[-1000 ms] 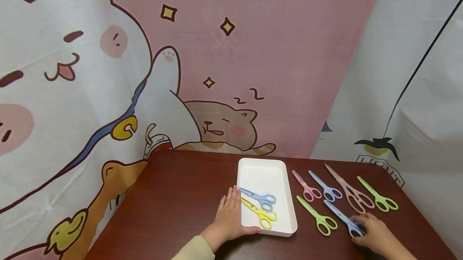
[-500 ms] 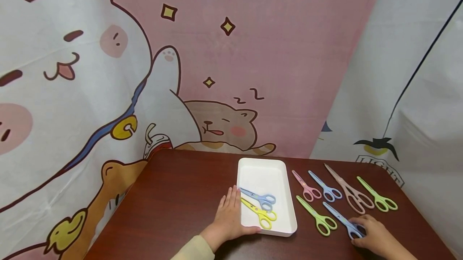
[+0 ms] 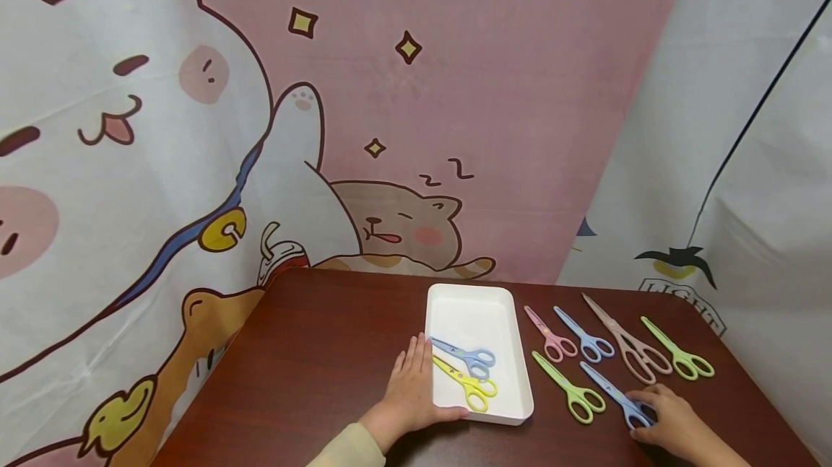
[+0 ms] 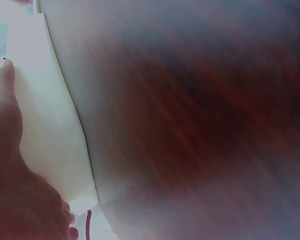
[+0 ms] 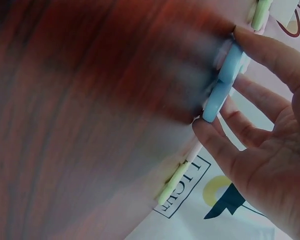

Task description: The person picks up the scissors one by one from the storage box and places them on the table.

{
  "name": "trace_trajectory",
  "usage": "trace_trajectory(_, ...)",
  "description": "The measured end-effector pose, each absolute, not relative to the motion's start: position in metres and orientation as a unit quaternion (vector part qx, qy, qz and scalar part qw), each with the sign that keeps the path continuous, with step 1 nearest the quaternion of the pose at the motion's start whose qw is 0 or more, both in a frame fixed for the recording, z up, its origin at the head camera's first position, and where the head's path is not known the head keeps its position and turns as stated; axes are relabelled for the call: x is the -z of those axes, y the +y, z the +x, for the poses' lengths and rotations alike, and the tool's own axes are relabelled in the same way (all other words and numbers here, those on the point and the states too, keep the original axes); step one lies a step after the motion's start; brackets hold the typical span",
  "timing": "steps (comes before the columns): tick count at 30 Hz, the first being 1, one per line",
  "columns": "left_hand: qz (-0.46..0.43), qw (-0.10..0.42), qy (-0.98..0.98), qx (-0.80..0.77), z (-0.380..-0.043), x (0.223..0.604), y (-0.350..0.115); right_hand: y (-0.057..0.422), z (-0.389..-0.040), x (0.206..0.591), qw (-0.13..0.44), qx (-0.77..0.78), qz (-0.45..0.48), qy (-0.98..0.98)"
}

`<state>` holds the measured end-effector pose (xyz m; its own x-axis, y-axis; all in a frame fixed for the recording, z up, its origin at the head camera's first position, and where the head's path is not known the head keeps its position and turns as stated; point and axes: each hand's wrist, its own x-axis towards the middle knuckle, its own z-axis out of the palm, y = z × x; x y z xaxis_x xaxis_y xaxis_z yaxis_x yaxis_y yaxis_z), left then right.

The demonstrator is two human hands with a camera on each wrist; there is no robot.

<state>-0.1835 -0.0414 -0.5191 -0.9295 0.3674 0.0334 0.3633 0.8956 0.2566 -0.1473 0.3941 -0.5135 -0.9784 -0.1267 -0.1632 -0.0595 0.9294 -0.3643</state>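
Observation:
My left hand lies along the left side of a white tray, fingers straight, thumb at its front edge. Inside the tray are light-blue scissors and yellow scissors, side by side. On the table to the right, my right hand holds the handles of blue scissors, blades pointing away. The right wrist view shows the thumb at one end of the blue handles and fingers at the other. Just left of these lie green scissors. The left wrist view shows the tray wall beside the thumb.
Behind the held pair lie pink scissors, blue scissors, large pale-pink scissors and yellow-green scissors. All rest on a dark brown table. A printed cloth hangs behind the table's back edge.
The blue scissors under my right hand have shifted very slightly toward me. My left hand and the tray stay in place.

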Motion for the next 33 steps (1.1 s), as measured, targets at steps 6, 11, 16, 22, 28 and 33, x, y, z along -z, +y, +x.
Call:
trace_trajectory(6, 0.187, 0.009, 0.974, -0.126, -0.183, 0.517, -0.04, 0.393, -0.146, 0.511, 0.092, 0.167, -0.048, 0.98)
trace_trajectory(11, 0.187, 0.004, 0.974, -0.124, -0.183, 0.518, -0.04, 0.391, -0.146, 0.507, 0.081, 0.166, -0.044, 0.982)
trace_trajectory(16, 0.189, -0.001, 0.974, -0.125, -0.183, 0.519, -0.041, 0.381, -0.147, 0.5, 0.025, 0.173, -0.051, 0.983)
trace_trajectory(22, 0.19, -0.002, 0.975, -0.119, -0.183, 0.521, -0.041, 0.367, -0.147, 0.5, -0.034, 0.198, -0.075, 0.977)
trace_trajectory(28, 0.189, -0.006, 0.974, -0.121, -0.185, 0.525, -0.041, 0.355, -0.152, 0.507, -0.061, 0.177, -0.091, 0.978)
trace_trajectory(33, 0.189, -0.011, 0.974, -0.124, -0.186, 0.527, -0.041, 0.341, -0.159, 0.513, -0.112, 0.148, -0.109, 0.977)
